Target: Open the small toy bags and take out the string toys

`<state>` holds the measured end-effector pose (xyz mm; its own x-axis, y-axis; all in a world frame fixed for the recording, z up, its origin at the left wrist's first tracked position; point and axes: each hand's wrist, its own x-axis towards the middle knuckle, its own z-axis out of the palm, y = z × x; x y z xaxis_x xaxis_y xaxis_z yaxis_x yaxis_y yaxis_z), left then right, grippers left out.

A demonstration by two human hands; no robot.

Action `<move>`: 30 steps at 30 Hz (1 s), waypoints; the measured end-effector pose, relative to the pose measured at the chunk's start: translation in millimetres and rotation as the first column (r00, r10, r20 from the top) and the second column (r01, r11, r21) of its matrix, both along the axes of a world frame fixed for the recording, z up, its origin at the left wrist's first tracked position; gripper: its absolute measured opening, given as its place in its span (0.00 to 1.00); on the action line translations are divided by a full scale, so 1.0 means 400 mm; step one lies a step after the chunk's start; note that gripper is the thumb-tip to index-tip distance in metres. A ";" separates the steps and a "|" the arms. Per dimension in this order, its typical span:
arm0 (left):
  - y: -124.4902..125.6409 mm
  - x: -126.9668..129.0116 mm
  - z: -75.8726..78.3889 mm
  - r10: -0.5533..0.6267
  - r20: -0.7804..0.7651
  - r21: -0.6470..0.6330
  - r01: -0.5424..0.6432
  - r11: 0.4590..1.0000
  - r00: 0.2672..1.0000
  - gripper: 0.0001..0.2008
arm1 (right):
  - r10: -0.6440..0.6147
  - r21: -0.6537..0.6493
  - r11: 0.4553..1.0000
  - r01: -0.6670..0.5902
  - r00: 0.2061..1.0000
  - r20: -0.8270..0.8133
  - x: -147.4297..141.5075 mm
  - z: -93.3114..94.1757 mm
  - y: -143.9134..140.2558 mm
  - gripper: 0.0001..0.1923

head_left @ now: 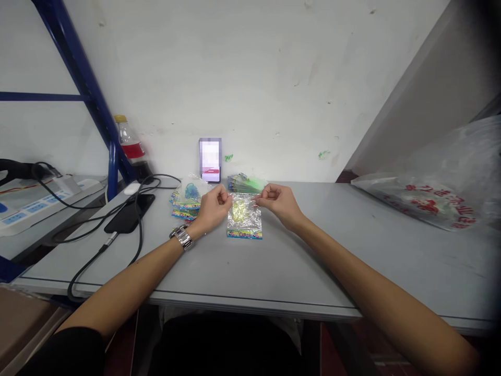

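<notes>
Clear bag (244, 215) with yellow contents, lying flat on the grey table (313, 261), mid-front. Its top edge is pinched at both corners: left hand (211, 206) on the left corner, right hand (278, 201) on the right, fingers pressed together. Judged light, limp and slick; best gripped at the top rim or the stiffer printed strip below. A bag of blue pieces (190, 193) sits just left, a green stack (246, 183) behind. Phone (129, 213) and cables are seen further left.
</notes>
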<state>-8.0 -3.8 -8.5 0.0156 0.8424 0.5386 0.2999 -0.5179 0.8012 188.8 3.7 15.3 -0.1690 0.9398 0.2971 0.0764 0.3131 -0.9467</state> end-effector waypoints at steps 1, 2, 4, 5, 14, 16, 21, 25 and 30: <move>0.001 0.000 -0.001 -0.005 0.010 -0.002 0.005 1.000 1.000 0.13 | 0.002 -0.010 1.000 -0.003 1.000 -0.012 0.001 -0.002 0.003 0.13; 0.003 -0.001 -0.003 -0.009 0.015 -0.003 0.009 1.000 1.000 0.13 | 0.005 -0.017 1.000 -0.005 1.000 -0.023 0.002 -0.004 0.005 0.13; 0.005 -0.002 -0.005 -0.008 0.017 -0.005 0.008 1.000 1.000 0.13 | 0.005 -0.024 1.000 -0.006 0.999 -0.042 0.002 -0.004 0.005 0.12; 0.006 -0.002 -0.006 -0.003 0.018 -0.007 0.003 1.000 1.000 0.13 | 0.000 -0.024 1.000 -0.002 0.999 -0.052 0.001 -0.002 0.004 0.12; -0.002 0.002 -0.003 -0.105 0.029 -0.129 0.107 0.986 0.994 0.11 | -0.073 -0.013 0.997 0.072 0.985 -0.155 0.006 -0.001 0.013 0.15; -0.009 0.007 0.003 -0.144 0.036 -0.144 0.148 0.978 0.989 0.11 | -0.076 -0.027 0.997 0.073 0.982 -0.171 0.005 -0.003 0.016 0.16; -0.011 -0.004 0.036 0.047 -0.015 -0.010 -0.047 0.999 0.999 0.07 | -0.170 0.035 0.985 0.170 0.985 -0.019 0.011 -0.009 0.022 0.15; 0.010 -0.053 0.063 0.321 -0.107 0.146 -0.304 0.941 0.941 0.05 | -0.354 0.283 0.918 0.279 0.897 0.263 0.039 -0.021 0.038 0.07; 0.038 -0.130 0.074 0.562 -0.362 0.270 -0.494 0.827 0.743 0.05 | -0.391 0.400 0.899 0.177 0.736 0.552 0.068 -0.047 0.069 0.15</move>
<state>-60.1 11.6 21.3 -0.1609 0.6931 0.7026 0.8404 -0.2771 0.4658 216.1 31.2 -3.6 -0.1521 0.8524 0.5002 0.7301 0.4380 -0.5245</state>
